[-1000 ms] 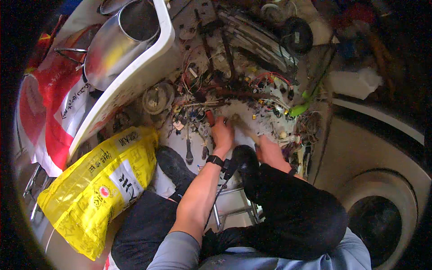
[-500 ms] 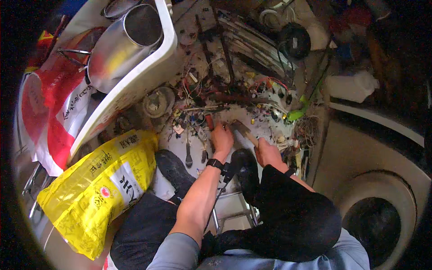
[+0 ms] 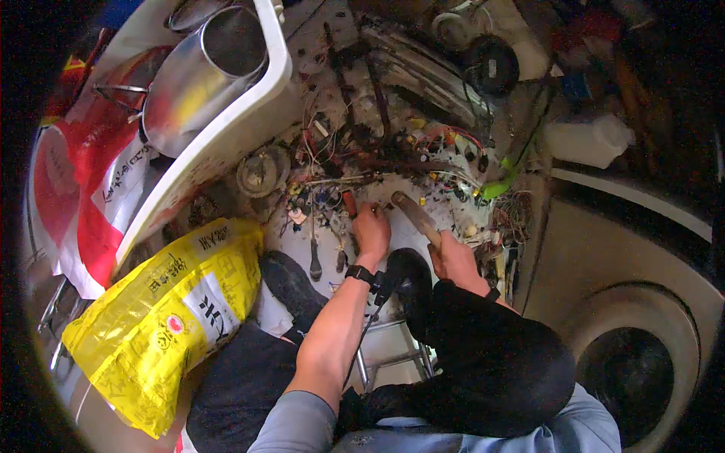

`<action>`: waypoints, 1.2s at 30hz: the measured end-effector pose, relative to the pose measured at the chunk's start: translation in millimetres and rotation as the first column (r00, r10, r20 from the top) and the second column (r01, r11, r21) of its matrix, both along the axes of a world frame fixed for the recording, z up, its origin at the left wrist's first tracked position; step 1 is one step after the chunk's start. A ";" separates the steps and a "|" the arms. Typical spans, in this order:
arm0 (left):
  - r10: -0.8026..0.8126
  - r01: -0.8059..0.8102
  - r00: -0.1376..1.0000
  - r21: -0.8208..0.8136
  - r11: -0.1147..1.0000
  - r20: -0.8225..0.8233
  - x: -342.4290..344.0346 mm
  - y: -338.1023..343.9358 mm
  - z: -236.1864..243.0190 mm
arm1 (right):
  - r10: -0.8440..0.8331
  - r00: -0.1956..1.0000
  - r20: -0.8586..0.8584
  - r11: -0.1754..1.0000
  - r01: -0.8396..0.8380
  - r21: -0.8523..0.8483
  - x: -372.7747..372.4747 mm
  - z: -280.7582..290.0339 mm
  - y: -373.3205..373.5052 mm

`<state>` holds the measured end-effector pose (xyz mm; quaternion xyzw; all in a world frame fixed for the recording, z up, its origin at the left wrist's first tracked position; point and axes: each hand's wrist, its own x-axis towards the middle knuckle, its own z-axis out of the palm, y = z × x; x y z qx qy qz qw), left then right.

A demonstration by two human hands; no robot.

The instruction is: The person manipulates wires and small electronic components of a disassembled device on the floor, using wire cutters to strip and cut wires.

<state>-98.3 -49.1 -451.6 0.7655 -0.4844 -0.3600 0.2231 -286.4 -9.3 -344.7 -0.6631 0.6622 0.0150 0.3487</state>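
Note:
My right hand (image 3: 461, 264) is closed round a long wooden-handled tool (image 3: 416, 217), with its rounded brownish far end pointing up and left. Whether that end is a hammer head or a blade, I cannot make out. Just left of the tool's end, my left hand (image 3: 372, 232) is closed, fingertips pinched low over the pale, littered work surface (image 3: 302, 245). What it pinches is too small to name. Against its left edge lies a short red cylinder, perhaps a handle (image 3: 349, 202). A black-handled screwdriver-like tool (image 3: 315, 260) lies nearer me, to the left.
Wires, small parts and scraps (image 3: 445, 162) cover the far area. A yellow plastic sack (image 3: 170, 317) lies left, below a white basin (image 3: 281, 68) with a metal pot (image 3: 185, 98). A metal dish (image 3: 263, 172) stands behind. Below are black shoes (image 3: 410, 287) and a stool (image 3: 393, 355).
The tool in my right hand has turned and lifted slightly, showing a different side of its far end. My left hand stays almost in place.

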 end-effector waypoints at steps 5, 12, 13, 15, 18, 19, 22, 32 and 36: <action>-0.039 0.038 0.998 -0.020 0.999 -0.056 -23.1 -5.3 10.8 | 0.087 0.986 -0.142 0.994 -0.077 0.077 -22.5 -26.9 5.2; -0.025 0.025 1.000 -0.027 0.999 -0.018 9.1 1.2 3.0 | -0.025 0.993 0.113 1.000 0.027 -0.014 8.0 13.7 -13.5; -0.035 0.035 0.999 -0.026 0.999 -0.036 -2.0 0.0 7.2 | -0.035 0.995 0.096 0.999 0.037 -0.013 -0.5 0.3 -4.7; 0.119 -0.091 0.952 0.113 0.989 -0.281 -41.2 -15.6 22.5 | 0.023 0.991 -0.134 1.000 -0.024 -0.004 -38.9 -36.9 11.3; -0.159 0.159 0.986 0.005 0.987 0.057 5.2 -2.1 -7.7 | 0.026 0.998 0.049 0.997 -0.030 0.076 -16.2 -28.3 3.8; -0.164 0.163 0.985 0.012 0.986 0.054 4.6 1.2 -8.1 | -0.023 0.991 0.132 1.000 0.024 -0.003 -18.0 -24.0 9.7; 0.019 -0.014 0.991 0.036 0.999 -0.131 -0.8 0.6 -4.2 | -0.216 0.944 0.248 0.976 0.215 0.031 -35.7 -33.6 26.3; 0.196 -0.100 0.890 0.244 0.965 -0.412 16.4 -21.4 66.3 | -0.314 0.944 0.096 0.940 0.295 0.173 -52.9 -60.1 25.7; 0.152 -0.055 0.861 0.209 0.976 -0.485 20.6 -36.4 127.3 | -0.063 0.998 0.017 0.998 0.063 -0.031 -56.0 14.0 -35.6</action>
